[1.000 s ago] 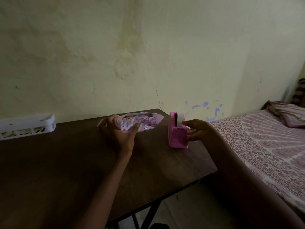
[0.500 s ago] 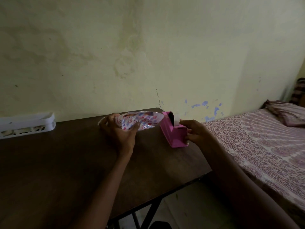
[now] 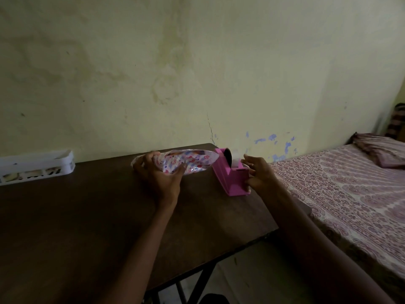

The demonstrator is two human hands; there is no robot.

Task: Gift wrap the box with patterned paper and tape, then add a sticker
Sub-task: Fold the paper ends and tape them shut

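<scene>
Since a second ago, the dispenser has swung round from end-on to slantwise, its far end now pointing at eleven o'clock toward the box, and the right hand has been loosening its hold on it. That hand is now hanging released at the dispenser's near end, at four o'clock of the roll, fingers spreading above the tape and clasping nothing, thumb touching the pink end wall. The left hand is grasping the box, which is sitting wrapped in patterned paper at the far edge of the table, at about one o'clock of the tabletop; the fingers are curling over its left end and the thumb is pressing its near side. The box's right tip is lying just beside the dispenser's far end, and whether they are touching is not clear. A white tray is sitting at nine o'clock of the box, against the wall. A bed with a printed cover is lying at three o'clock of the table, a pillow resting at its far end.
</scene>
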